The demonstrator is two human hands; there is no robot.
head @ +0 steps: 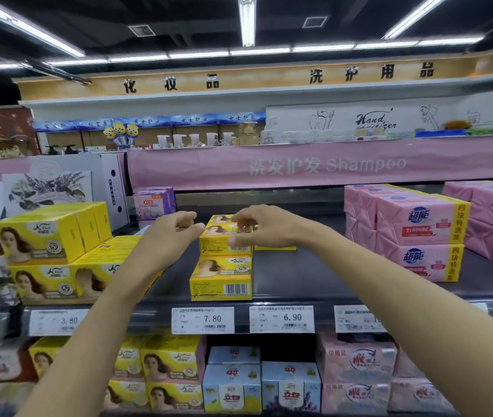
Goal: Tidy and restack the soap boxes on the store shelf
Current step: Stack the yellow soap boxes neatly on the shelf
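soap boxes (pixel 224 236) between hands, on shelf (pixel 299 275)

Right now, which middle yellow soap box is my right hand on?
The rear yellow box, pinched by your right hand; the front barcode box sits untouched.

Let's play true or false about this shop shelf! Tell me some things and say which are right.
The right hand holds a yellow cardboard soap box. True.
The pink wrapped soap packs are on the left. False: they are on the right.
The white price tag below the front yellow box reads 7.80. True.
The pink banner says Toothpaste. False: it says Shampoo.
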